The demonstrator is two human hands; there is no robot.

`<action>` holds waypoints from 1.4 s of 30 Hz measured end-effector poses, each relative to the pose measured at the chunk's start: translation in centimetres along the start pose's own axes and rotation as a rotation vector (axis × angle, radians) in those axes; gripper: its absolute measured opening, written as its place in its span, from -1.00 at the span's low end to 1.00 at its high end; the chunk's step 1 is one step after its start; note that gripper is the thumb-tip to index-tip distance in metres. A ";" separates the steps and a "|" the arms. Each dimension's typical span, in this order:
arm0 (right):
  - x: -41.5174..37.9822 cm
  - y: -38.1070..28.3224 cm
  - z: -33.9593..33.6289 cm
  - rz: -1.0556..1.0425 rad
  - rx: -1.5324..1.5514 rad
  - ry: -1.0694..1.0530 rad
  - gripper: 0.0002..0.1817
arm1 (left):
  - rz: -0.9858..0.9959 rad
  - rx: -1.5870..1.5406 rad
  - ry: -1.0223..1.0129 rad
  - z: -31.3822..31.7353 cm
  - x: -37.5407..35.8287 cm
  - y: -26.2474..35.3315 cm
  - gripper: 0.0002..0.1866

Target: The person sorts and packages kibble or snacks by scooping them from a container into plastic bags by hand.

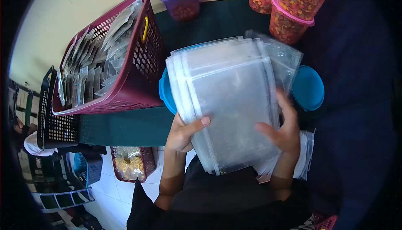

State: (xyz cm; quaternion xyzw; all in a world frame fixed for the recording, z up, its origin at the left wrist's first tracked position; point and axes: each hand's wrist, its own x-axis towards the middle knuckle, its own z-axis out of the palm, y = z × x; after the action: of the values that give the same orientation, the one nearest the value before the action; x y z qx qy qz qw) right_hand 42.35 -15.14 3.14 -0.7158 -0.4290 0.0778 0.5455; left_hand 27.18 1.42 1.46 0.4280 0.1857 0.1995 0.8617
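A thick stack of clear plastic zip bags (234,104) is held upright in front of me, its edges slightly fanned at the left. My left hand (186,133) grips the lower left side, thumb across the front and the other fingers hidden behind. At the right edge, my right hand (287,129) has thumb and forefinger spread apart, the thumb over the front bag. Behind the stack's upper right corner, another clear bag (287,58) sticks out at an angle. More clear bags (307,154) lie below, beside my right wrist.
A maroon basket (140,58) full of filled bags stands on the dark green table (125,127). Blue lids (308,88) lie around the stack. Pink-lided tubs (289,23) and a purple-lidded tub (182,6) stand at the back. A floor basket (149,167) holds bagged food. A person is at far left.
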 end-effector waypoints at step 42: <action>-2.7 2.5 4.3 0.394 0.751 0.433 -0.88 | 0.006 -0.011 -0.135 -5.3 -0.6 3.3 -0.50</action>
State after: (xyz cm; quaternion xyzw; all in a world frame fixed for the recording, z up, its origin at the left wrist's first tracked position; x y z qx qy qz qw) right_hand 39.47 -14.03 -1.61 -0.5368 -0.1036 0.1784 0.8181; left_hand 23.45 6.51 1.21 0.4362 0.1250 0.1737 0.8741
